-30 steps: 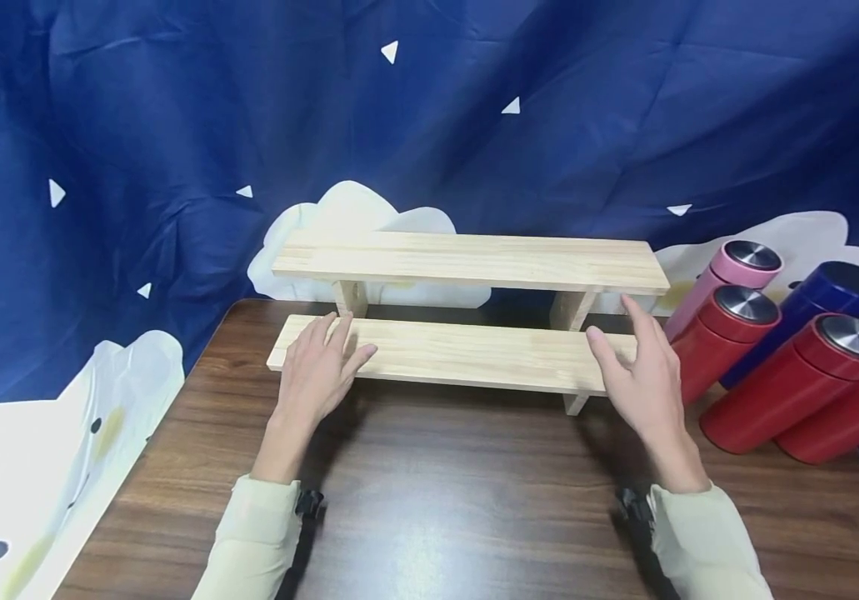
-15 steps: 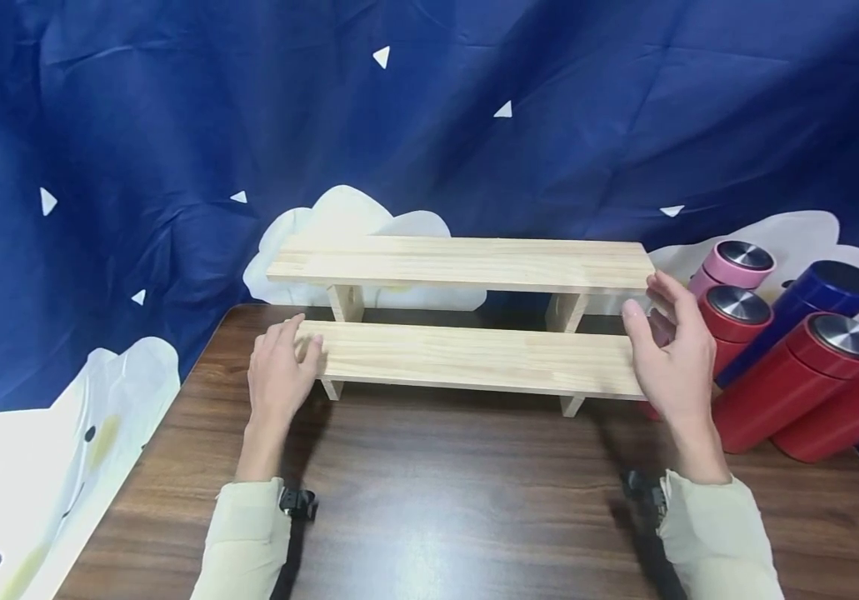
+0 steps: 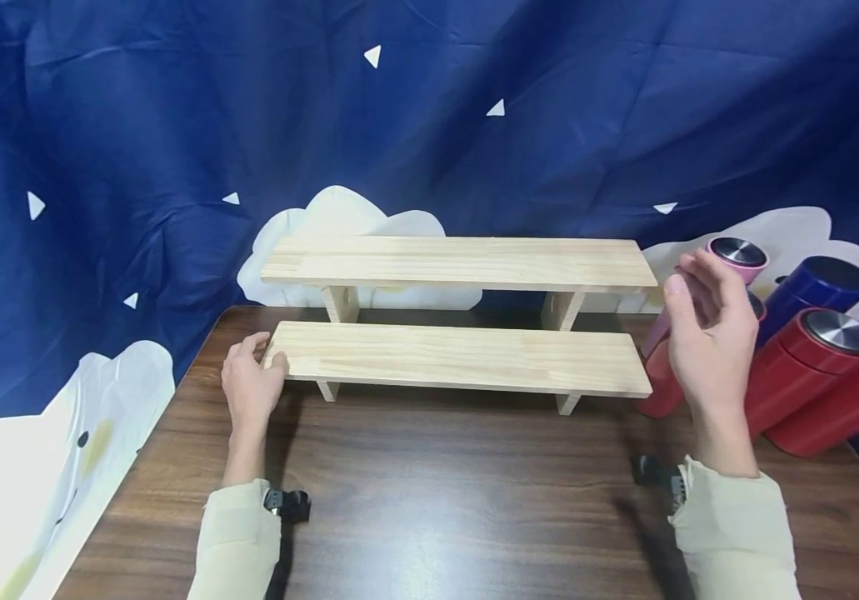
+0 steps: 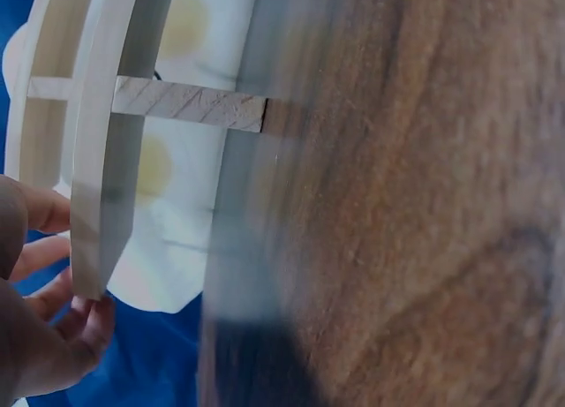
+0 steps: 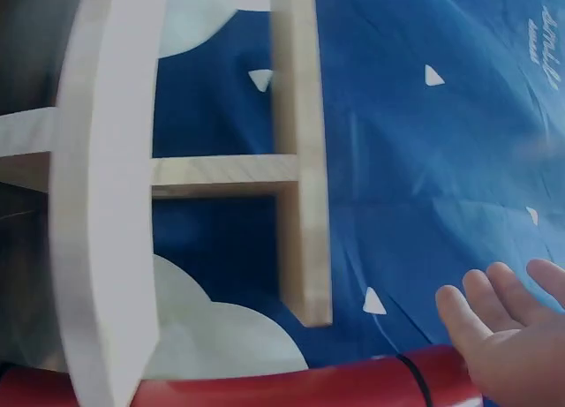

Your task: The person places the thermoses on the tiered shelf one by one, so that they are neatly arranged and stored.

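A two-tier pale wooden stand has a lower board [image 3: 459,357] in front and a higher upper board [image 3: 459,261] behind. My left hand [image 3: 251,387] is at the lower board's left end, its fingers and thumb curled round that end; the left wrist view shows the board's tip [image 4: 97,257] between them. My right hand [image 3: 716,354] is raised to the right of the stand with loosely bent fingers and nothing in its grasp. It partly covers a red flask [image 3: 661,383] and a pink flask [image 3: 740,252]. In the right wrist view, the fingers overlap a red flask [image 5: 300,385].
Farther right stand a blue flask [image 3: 811,287], a larger red flask [image 3: 796,371] with a silver lid, and another red flask [image 3: 849,400]. The brown wooden table [image 3: 429,483] extends in front of the stand. A blue curtain [image 3: 429,125] with white shapes hangs behind.
My left hand has moved left from over the lower board to its left end. My right hand has moved right, off the board's right end and toward the flasks.
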`<action>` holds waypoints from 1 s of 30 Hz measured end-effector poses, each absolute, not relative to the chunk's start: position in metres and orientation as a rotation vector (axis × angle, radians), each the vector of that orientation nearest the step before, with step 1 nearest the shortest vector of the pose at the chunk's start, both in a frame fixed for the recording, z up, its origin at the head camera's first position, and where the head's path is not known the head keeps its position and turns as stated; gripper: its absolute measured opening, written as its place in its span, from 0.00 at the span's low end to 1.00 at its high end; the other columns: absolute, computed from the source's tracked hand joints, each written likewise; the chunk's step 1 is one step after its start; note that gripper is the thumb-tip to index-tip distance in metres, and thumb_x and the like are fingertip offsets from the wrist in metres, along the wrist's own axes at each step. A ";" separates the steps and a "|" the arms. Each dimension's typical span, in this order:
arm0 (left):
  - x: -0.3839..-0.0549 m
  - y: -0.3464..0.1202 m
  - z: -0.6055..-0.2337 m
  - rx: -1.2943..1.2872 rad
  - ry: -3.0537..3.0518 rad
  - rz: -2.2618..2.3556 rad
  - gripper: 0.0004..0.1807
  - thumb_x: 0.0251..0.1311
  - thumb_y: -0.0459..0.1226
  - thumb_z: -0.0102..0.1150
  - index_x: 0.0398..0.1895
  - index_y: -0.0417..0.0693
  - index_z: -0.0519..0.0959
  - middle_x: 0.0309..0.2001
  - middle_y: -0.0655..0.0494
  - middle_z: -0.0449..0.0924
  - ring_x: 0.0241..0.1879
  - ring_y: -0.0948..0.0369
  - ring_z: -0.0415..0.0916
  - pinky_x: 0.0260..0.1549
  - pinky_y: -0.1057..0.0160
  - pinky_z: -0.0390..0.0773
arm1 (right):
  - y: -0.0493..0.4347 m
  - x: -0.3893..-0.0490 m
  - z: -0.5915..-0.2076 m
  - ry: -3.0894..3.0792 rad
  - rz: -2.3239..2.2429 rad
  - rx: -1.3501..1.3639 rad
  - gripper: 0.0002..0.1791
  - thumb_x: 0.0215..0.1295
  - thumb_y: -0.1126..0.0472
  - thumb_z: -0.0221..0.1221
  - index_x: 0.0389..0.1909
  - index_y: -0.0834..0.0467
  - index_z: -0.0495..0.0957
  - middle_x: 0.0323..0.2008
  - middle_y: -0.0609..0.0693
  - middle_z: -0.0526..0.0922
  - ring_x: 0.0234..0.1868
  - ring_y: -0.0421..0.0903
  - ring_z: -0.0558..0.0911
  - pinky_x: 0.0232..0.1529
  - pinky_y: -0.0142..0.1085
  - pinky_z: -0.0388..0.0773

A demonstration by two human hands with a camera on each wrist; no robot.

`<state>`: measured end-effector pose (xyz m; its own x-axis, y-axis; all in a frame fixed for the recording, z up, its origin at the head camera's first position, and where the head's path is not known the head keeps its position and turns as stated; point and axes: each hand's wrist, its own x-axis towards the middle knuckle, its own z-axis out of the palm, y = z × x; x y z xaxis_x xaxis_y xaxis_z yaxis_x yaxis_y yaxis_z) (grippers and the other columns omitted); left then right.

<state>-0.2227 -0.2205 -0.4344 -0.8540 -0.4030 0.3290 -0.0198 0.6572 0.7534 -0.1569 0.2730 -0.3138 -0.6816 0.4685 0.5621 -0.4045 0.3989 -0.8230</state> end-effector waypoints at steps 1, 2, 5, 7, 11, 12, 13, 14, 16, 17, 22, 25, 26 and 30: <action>-0.223 -0.222 -0.435 0.342 -2.398 -1.105 0.23 0.57 0.33 0.61 0.57 0.36 0.80 0.50 0.38 0.79 0.53 0.43 0.74 0.57 0.45 0.66 | 0.275 -0.157 -0.312 -1.839 1.391 -0.053 0.22 0.71 0.65 0.58 0.65 0.59 0.75 0.57 0.51 0.81 0.59 0.43 0.79 0.64 0.34 0.70; -0.223 -0.223 -0.436 0.352 -2.393 -1.129 0.23 0.57 0.32 0.61 0.57 0.36 0.80 0.49 0.38 0.79 0.52 0.43 0.74 0.57 0.46 0.67 | 0.277 -0.158 -0.310 -1.816 1.395 -0.052 0.22 0.71 0.65 0.58 0.65 0.59 0.75 0.56 0.50 0.81 0.59 0.43 0.79 0.64 0.35 0.71; -0.223 -0.227 -0.436 0.377 -2.384 -1.182 0.22 0.56 0.32 0.60 0.56 0.36 0.81 0.49 0.38 0.81 0.50 0.44 0.76 0.55 0.48 0.68 | 0.284 -0.158 -0.305 -1.709 1.464 -0.038 0.21 0.69 0.68 0.59 0.62 0.61 0.77 0.54 0.50 0.82 0.57 0.45 0.80 0.62 0.34 0.72; -0.224 -0.228 -0.436 0.406 -2.376 -1.208 0.22 0.56 0.32 0.59 0.55 0.36 0.81 0.48 0.39 0.82 0.47 0.46 0.77 0.53 0.50 0.68 | 0.290 -0.157 -0.302 -1.606 1.545 -0.018 0.20 0.68 0.70 0.60 0.60 0.63 0.77 0.52 0.53 0.82 0.55 0.47 0.80 0.59 0.32 0.75; -0.224 -0.231 -0.435 0.465 -2.362 -1.220 0.20 0.55 0.32 0.58 0.52 0.36 0.83 0.44 0.41 0.84 0.41 0.51 0.76 0.50 0.53 0.68 | 0.301 -0.152 -0.294 -1.505 1.594 -0.050 0.19 0.67 0.71 0.60 0.59 0.63 0.78 0.52 0.56 0.82 0.54 0.49 0.80 0.53 0.30 0.77; -0.224 -0.231 -0.435 0.477 -2.359 -1.221 0.19 0.54 0.33 0.59 0.50 0.36 0.84 0.43 0.42 0.84 0.40 0.52 0.76 0.49 0.54 0.68 | 0.303 -0.151 -0.292 -1.495 1.592 -0.059 0.20 0.67 0.71 0.60 0.59 0.63 0.78 0.52 0.56 0.82 0.54 0.49 0.81 0.53 0.30 0.78; -0.224 -0.232 -0.435 0.481 -2.357 -1.218 0.18 0.54 0.33 0.60 0.49 0.36 0.84 0.41 0.42 0.84 0.40 0.52 0.76 0.49 0.53 0.68 | 0.306 -0.149 -0.290 -1.491 1.587 -0.070 0.20 0.67 0.71 0.60 0.59 0.62 0.78 0.52 0.56 0.82 0.54 0.49 0.81 0.53 0.29 0.78; -0.224 -0.232 -0.434 0.483 -2.356 -1.218 0.18 0.54 0.34 0.60 0.48 0.36 0.85 0.40 0.42 0.84 0.39 0.52 0.75 0.50 0.53 0.68 | 0.308 -0.149 -0.288 -1.470 1.595 -0.063 0.19 0.67 0.72 0.61 0.58 0.63 0.78 0.52 0.57 0.82 0.53 0.49 0.81 0.51 0.29 0.78; -0.224 -0.233 -0.433 0.484 -2.354 -1.219 0.16 0.54 0.35 0.62 0.46 0.36 0.85 0.38 0.42 0.83 0.38 0.52 0.75 0.51 0.51 0.67 | 0.312 -0.147 -0.284 -1.452 1.596 -0.062 0.19 0.66 0.72 0.61 0.58 0.63 0.78 0.51 0.57 0.82 0.51 0.49 0.82 0.50 0.29 0.79; -0.225 -0.234 -0.433 0.484 -2.354 -1.218 0.16 0.54 0.35 0.63 0.45 0.36 0.85 0.38 0.42 0.83 0.38 0.52 0.75 0.52 0.51 0.67 | 0.314 -0.146 -0.282 -1.436 1.603 -0.061 0.19 0.66 0.72 0.61 0.57 0.63 0.78 0.51 0.58 0.82 0.51 0.49 0.82 0.49 0.28 0.79; -0.225 -0.236 -0.434 0.511 -2.345 -1.236 0.15 0.54 0.35 0.64 0.44 0.38 0.86 0.36 0.46 0.83 0.37 0.55 0.74 0.50 0.54 0.67 | 0.322 -0.142 -0.274 -1.379 1.675 -0.114 0.18 0.67 0.70 0.61 0.58 0.59 0.78 0.55 0.57 0.80 0.53 0.47 0.81 0.52 0.29 0.78; -0.226 -0.236 -0.435 0.535 -2.328 -1.266 0.15 0.54 0.35 0.65 0.44 0.38 0.86 0.34 0.50 0.82 0.34 0.60 0.73 0.44 0.60 0.67 | 0.327 -0.139 -0.272 -1.397 1.691 -0.202 0.19 0.70 0.67 0.59 0.61 0.56 0.76 0.58 0.53 0.78 0.58 0.46 0.78 0.60 0.31 0.74; -0.226 -0.235 -0.436 0.541 -2.322 -1.277 0.15 0.53 0.35 0.65 0.44 0.38 0.86 0.33 0.51 0.82 0.33 0.62 0.72 0.42 0.61 0.67 | 0.330 -0.138 -0.272 -1.397 1.701 -0.229 0.20 0.71 0.66 0.59 0.62 0.55 0.75 0.59 0.52 0.77 0.59 0.45 0.78 0.62 0.31 0.72; -0.226 -0.233 -0.437 0.554 -2.294 -1.319 0.14 0.53 0.34 0.66 0.43 0.38 0.86 0.32 0.55 0.81 0.31 0.65 0.71 0.38 0.66 0.67 | 0.339 -0.136 -0.272 -1.328 1.767 -0.293 0.20 0.73 0.65 0.57 0.64 0.55 0.74 0.61 0.50 0.75 0.61 0.43 0.76 0.62 0.27 0.69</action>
<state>-0.2259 -0.2330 -0.4366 -0.8254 -0.5386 0.1693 -0.1246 0.4663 0.8758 -0.1362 0.3388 -0.2717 -0.5847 0.7526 0.3028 -0.5003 -0.0408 -0.8649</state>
